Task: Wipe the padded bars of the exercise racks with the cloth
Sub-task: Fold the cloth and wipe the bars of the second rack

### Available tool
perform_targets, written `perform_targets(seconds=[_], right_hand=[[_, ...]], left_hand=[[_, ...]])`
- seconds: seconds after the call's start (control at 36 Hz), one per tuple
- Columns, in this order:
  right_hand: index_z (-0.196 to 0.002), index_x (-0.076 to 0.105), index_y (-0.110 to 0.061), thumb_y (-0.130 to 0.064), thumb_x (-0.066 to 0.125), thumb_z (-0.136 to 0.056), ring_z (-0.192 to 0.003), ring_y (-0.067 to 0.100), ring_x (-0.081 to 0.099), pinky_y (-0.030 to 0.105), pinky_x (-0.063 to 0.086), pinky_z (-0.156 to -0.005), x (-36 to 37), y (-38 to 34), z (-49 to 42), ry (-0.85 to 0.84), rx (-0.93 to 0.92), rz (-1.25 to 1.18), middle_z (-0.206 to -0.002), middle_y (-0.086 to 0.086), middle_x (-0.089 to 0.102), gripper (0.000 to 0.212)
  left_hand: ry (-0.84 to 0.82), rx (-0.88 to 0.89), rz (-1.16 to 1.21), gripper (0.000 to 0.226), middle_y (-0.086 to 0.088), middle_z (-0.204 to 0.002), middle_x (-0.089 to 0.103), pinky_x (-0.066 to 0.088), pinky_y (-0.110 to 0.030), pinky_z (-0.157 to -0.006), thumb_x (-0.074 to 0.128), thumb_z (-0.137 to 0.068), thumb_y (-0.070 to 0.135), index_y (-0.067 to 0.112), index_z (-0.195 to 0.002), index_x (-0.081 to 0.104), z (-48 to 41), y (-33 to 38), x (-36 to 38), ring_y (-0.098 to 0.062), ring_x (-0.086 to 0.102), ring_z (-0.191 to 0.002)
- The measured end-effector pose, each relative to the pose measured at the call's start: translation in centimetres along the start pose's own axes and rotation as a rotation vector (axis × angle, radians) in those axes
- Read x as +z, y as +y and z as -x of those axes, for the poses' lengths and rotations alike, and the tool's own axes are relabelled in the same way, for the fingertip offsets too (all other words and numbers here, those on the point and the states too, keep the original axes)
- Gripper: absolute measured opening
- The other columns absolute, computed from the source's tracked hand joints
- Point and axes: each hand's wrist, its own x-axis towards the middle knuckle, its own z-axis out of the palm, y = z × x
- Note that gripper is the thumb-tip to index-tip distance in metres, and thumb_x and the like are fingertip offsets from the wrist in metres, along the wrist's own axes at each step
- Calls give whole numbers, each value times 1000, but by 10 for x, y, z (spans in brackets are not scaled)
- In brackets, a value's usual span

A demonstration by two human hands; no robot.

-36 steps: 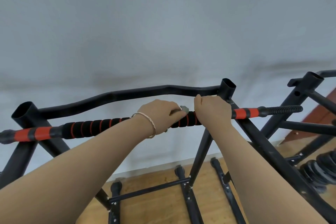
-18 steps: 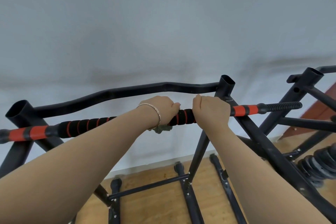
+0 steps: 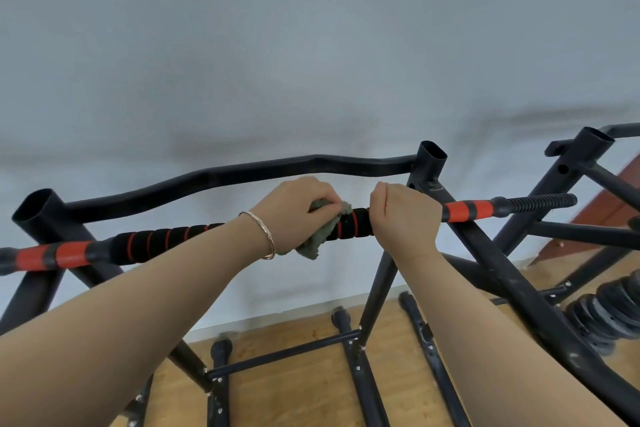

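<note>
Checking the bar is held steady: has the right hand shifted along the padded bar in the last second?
No. The right hand still grips the padded bar right against the red band, below the open-topped post.

Wooden floor [image 3: 304, 388] bears black rack feet [image 3: 341, 319] (weight plates [image 3: 602, 315] rightward).

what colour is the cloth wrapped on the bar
Grey-green cloth, clearest in the head view.

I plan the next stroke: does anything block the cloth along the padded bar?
Yes, to the right: the right hand grips the padded bar just beside the cloth, which the left hand holds. To the left, nothing visible sits on it.
</note>
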Motion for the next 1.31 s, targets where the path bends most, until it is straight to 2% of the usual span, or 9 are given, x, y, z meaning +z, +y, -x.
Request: perform_targets(seconds=[0.14, 0.28, 0.42, 0.56, 0.72, 0.89, 1.0, 1.17, 1.31], right_hand=[[-61, 34, -15, -3, 27, -76, -42, 19, 24, 21, 20, -46, 1, -1, -2, -3, 34, -35, -51, -2, 25, 20], [-60, 42, -12, -4, 28, -73, -43, 19, 24, 20, 21, -46, 0, -1, -1, -26, 28, -27, -53, -1, 24, 21], [-62, 43, -11, 2, 44, -68, -42, 18, 25, 20, 20, -47, -3, -1, -2, -54, -7, 18, -53, -1, 25, 15], [-59, 41, -13, 1, 59, -67, -39, 18, 28, 19, 19, -45, -6, -1, -4, -109, 31, -2, -49, -2, 28, 24], [-59, 36, -15, -2, 49, -67, -39, 18, 24, 19, 15, -46, -10, -4, -6, -63, 18, -16, -48, -2, 27, 19], [-54, 41, -13, 0, 52, -67, -36, 19, 25, 18, 13, -47, -11, -7, -7, -18, 70, -61, -42, 0, 37, 21], [-53, 40, -14, 1, 53, -66, -33, 20, 30, 18, 14, -46, -11, -8, -7, -34, 79, -76, -42, 0, 36, 23], [-55, 42, -13, 5, 55, -59, -38, 18, 23, 16, 4, -54, -13, -7, -9, -83, 45, 1, -42, 0, 36, 22], [-59, 34, -15, 4, 57, -60, -39, 17, 23, 17, 5, -53, -10, -5, -8, -108, 37, 31, -44, -1, 34, 30]], left_hand=[[27, -65, 172, 35, 11, -88, 65, 47, -26, -80, 48, -97, 48, 32, -76, 71, -1, -3, -2, -6, 60, -84], [3, -121, 219, 24, 12, -87, 68, 51, -25, -76, 67, -87, 45, 32, -103, 53, -5, 4, 2, -8, 65, -84], [-129, -310, -80, 53, 3, -101, 60, 53, -35, -78, 66, -78, 64, 23, -107, 47, -14, 10, 4, -16, 61, -89], [-343, -300, -317, 54, -3, -77, 64, 44, -29, -60, 46, -88, 69, 17, -85, 57, -23, 16, 6, -17, 57, -66], [-250, -242, -472, 58, -1, -79, 66, 47, -32, -65, 31, -93, 69, 19, -84, 59, -17, 13, 15, -18, 61, -74], [-171, -184, -613, 51, 3, -75, 56, 38, -30, -57, 22, -99, 58, 22, -93, 58, -12, 20, 20, -17, 53, -70], [-180, -95, -859, 32, -2, -90, 54, 44, -37, -58, 56, -94, 20, 24, -123, 43, -7, 25, 25, -24, 55, -79], [-283, -80, -873, 41, -1, -77, 40, 49, -36, -64, 73, -79, 19, 19, -97, 36, -17, 29, 9, -25, 49, -80], [-293, -83, -922, 32, 0, -77, 37, 54, -37, -75, 63, -85, 12, 10, -114, 49, -21, 6, -4, -25, 46, -81]])
